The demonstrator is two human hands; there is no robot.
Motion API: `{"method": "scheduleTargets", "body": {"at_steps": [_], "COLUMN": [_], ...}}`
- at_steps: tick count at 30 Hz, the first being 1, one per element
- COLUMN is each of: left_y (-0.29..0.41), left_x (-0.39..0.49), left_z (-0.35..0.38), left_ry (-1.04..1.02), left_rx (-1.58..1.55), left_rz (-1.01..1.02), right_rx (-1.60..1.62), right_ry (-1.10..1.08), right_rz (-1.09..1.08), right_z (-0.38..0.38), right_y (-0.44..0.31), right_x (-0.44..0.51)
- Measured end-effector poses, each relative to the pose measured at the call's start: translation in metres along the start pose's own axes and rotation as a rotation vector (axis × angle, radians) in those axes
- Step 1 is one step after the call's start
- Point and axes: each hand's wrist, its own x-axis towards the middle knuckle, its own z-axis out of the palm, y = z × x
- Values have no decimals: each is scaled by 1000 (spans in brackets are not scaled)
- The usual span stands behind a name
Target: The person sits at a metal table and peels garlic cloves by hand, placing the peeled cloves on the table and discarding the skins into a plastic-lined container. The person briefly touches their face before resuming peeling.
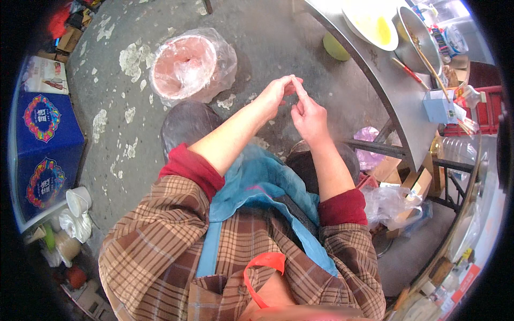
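Note:
My left hand (278,93) and my right hand (310,117) meet at the fingertips above the grey floor (257,40), in front of my knees. Nothing shows in either hand. The right index finger reaches out straight to the left fingers, while its thumb stands apart and the other fingers curl under. Some of the left fingers are hidden below that hand. Beyond my left knee stands a round tub lined with clear plastic (184,66), with pinkish inner walls. A blue apron (261,172) covers my lap.
A metal-topped table (385,80) curves along the right, bearing a white bowl with yellow residue (371,24), a steel bowl (417,38) and a blue box (439,106). Plastic bags (389,204) and cardboard lie beneath it. Blue printed cartons (48,156) line the left.

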Motion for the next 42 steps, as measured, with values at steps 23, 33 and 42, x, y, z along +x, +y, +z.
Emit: {"method": "scheduleTargets", "body": {"at_steps": [23, 33, 42], "left_y": [65, -28, -46], "left_x": [-120, -142, -179], "left_z": [-218, -217, -193], "left_ry": [307, 91, 162], "left_rx": [330, -155, -208], "left_rz": [228, 165, 59], "right_rx": [-80, -9, -104], "right_ry": [-23, -178, -301], "right_rz": [70, 155, 165], "right_z": [11, 5, 3], "right_y": [21, 4, 14], "right_x": [-1, -8, -29]}}
